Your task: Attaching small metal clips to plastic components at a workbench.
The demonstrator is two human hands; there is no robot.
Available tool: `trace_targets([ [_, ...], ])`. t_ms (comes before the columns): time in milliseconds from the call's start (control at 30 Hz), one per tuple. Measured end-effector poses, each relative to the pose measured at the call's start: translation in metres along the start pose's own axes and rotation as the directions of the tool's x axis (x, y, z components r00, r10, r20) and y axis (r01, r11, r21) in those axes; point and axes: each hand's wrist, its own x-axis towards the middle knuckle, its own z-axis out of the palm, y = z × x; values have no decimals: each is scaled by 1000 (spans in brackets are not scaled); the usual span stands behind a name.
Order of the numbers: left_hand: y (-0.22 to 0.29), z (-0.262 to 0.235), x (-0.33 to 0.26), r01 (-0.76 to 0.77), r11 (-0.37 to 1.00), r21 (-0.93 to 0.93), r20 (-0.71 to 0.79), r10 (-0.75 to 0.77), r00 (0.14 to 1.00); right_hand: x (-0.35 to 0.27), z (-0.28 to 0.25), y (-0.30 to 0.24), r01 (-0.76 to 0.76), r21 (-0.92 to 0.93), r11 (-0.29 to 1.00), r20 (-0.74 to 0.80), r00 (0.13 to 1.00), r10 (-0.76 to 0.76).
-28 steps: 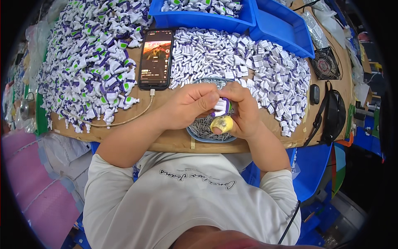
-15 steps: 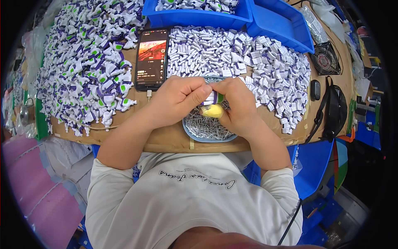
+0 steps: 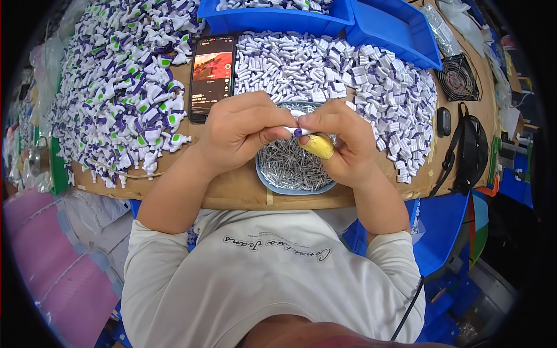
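A white plastic piece with a purple tip (image 3: 297, 131) is pinched between the left hand (image 3: 238, 133) and right hand (image 3: 342, 142). A yellow handle (image 3: 318, 145) is gripped by the right fingers above a round dish of metal pins (image 3: 290, 168).

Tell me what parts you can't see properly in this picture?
- Head view: the small white and purple piece is mostly hidden by the left hand and right hand.
- The dish of metal pins: upper half covered by both hands.
- The blue bins: cut off by the top edge.

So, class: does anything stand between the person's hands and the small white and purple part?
Nothing visible does. The left hand and right hand both pinch the white and purple part directly, above the dish of metal pins.
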Motion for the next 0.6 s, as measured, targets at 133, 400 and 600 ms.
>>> trace_targets([
  [133, -1, 0, 0, -4, 999, -45, 26, 6, 1000, 2, 0, -2, 5, 39, 999, 0, 1000, -5],
  [400, -2, 0, 2, -171, 983, 72, 42, 168, 985, -3, 4, -8, -146, 131, 981, -62, 986, 155],
  [600, -2, 8, -3, 22, 1000, 6, -20, -22, 1000, -1, 3, -8, -156, -35, 987, -17, 988, 156],
])
